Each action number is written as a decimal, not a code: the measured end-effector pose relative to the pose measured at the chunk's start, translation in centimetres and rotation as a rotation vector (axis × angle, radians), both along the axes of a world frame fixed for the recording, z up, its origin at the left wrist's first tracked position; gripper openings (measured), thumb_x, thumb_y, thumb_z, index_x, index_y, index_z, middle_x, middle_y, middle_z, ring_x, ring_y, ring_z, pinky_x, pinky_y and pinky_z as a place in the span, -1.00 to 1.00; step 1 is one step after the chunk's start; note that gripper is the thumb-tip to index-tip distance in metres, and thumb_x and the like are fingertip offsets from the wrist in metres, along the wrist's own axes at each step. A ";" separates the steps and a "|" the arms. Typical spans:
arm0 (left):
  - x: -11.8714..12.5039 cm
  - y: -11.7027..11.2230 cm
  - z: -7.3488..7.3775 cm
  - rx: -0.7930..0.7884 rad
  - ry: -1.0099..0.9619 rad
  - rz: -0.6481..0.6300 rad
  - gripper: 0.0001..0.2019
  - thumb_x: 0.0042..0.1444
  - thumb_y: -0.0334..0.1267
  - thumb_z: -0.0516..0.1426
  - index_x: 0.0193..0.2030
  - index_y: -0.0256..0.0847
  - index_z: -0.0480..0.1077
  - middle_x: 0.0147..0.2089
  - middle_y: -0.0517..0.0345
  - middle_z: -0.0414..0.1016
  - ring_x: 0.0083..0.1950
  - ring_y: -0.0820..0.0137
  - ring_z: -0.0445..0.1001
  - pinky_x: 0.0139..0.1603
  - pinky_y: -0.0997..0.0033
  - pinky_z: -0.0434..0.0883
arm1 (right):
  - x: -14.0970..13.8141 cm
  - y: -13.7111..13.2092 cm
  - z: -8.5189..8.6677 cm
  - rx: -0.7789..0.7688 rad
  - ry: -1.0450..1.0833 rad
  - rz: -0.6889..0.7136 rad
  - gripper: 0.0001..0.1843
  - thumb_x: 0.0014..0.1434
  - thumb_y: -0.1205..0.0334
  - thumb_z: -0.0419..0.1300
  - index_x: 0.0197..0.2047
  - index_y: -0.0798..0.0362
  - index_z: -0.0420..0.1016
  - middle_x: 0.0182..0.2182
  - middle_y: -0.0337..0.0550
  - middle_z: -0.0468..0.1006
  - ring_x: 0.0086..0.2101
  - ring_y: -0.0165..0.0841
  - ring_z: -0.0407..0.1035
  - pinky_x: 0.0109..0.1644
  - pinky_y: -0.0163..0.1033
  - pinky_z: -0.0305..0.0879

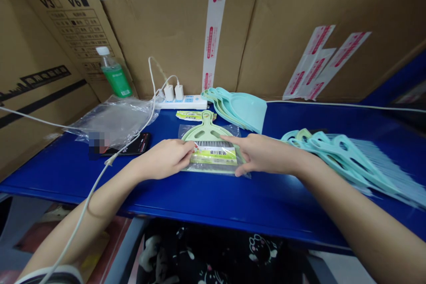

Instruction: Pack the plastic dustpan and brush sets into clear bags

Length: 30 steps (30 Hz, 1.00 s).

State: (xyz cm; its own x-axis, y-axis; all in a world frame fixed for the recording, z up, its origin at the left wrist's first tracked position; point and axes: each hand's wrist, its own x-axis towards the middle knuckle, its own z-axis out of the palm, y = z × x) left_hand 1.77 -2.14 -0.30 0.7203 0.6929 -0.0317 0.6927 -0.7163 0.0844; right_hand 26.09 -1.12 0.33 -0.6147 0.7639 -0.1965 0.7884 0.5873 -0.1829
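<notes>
A pale green dustpan point(207, 130) lies on the blue table with its handle pointing away from me. Grey brush bristles point(216, 143) show across it, and a yellow-green paper label point(218, 156) lies over them. Around the set is a clear plastic bag point(234, 131). My left hand point(169, 157) is at the left edge, its fingers curled and pinching the bag beside the label. On the right edge rests my right hand point(258, 154), index finger stretched over the dustpan and thumb apart near the front edge; its other fingers are partly hidden.
Blue dustpans point(248, 108) are stacked behind. Several brushes point(346, 155) lie at right. A label strip point(191, 116), power strip point(186, 103), plastic bags point(116, 117), dark box point(133, 145) and green bottle point(116, 77) sit behind and left. A white cable point(100, 177) crosses my left arm.
</notes>
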 end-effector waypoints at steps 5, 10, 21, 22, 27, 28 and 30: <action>-0.1 0.1 -0.2 0.011 -0.005 -0.018 -0.81 0.27 -0.32 -0.16 -0.35 -0.21 0.17 -0.43 0.14 0.34 -0.46 0.41 0.31 -0.41 0.40 0.22 | 0.3 0.1 0.0 -0.046 0.024 0.014 -0.07 0.01 0.11 0.30 0.36 0.24 0.03 -0.65 -0.33 0.43 -0.58 -0.32 0.32 -0.45 -0.25 0.13; -0.1 0.2 -0.3 0.029 0.004 -0.023 -0.82 0.27 -0.32 -0.16 -0.34 -0.21 0.16 -0.42 0.13 0.35 -0.45 0.40 0.33 -0.39 0.40 0.26 | 0.6 0.2 -0.1 -0.056 0.073 0.059 -0.19 0.09 0.16 0.21 0.35 0.18 0.06 -0.69 -0.37 0.38 -0.61 -0.35 0.29 -0.48 -0.27 0.12; -0.3 0.3 -0.8 0.031 0.040 -0.021 -0.93 0.20 -0.41 -0.10 -0.27 -0.22 0.15 -0.37 0.11 0.40 -0.41 0.37 0.38 -0.37 0.39 0.29 | 0.1 -0.1 0.2 0.066 0.057 0.122 -0.33 0.02 0.24 0.25 0.23 0.06 0.29 -0.59 -0.31 0.42 -0.54 -0.38 0.27 -0.45 -0.29 0.06; -0.3 0.3 -0.8 0.033 0.038 -0.018 -0.93 0.20 -0.41 -0.10 -0.27 -0.22 0.15 -0.38 0.12 0.40 -0.42 0.37 0.38 -0.37 0.39 0.29 | 0.1 -0.1 0.2 0.055 0.079 0.141 -0.40 0.05 0.26 0.20 0.20 0.06 0.33 -0.56 -0.28 0.44 -0.53 -0.37 0.28 -0.43 -0.28 0.08; -0.2 0.2 -0.6 0.023 0.031 -0.008 -0.91 0.18 -0.44 -0.11 -0.26 -0.21 0.14 -0.38 0.13 0.39 -0.42 0.37 0.38 -0.38 0.39 0.27 | -0.1 -0.2 0.5 -0.048 0.181 0.125 -0.65 0.27 0.20 -0.12 -0.07 0.10 0.43 -0.52 -0.19 0.45 -0.52 -0.36 0.27 -0.38 -0.23 0.13; -0.2 0.2 -0.5 0.018 0.035 -0.005 -0.91 0.18 -0.44 -0.11 -0.26 -0.20 0.13 -0.39 0.13 0.39 -0.42 0.36 0.38 -0.38 0.39 0.27 | -0.1 -0.2 0.5 -0.074 0.189 0.102 -0.65 0.28 0.14 -0.13 -0.15 0.08 0.43 -0.53 -0.19 0.45 -0.52 -0.36 0.27 -0.39 -0.23 0.12; -0.2 0.2 -0.5 0.014 0.043 0.000 -0.91 0.18 -0.45 -0.11 -0.27 -0.20 0.12 -0.39 0.13 0.38 -0.42 0.36 0.37 -0.38 0.39 0.26 | -0.3 -0.1 0.6 -0.123 0.194 0.076 -0.68 0.25 0.03 -0.05 -0.29 0.06 0.40 -0.53 -0.20 0.45 -0.52 -0.37 0.26 -0.40 -0.23 0.12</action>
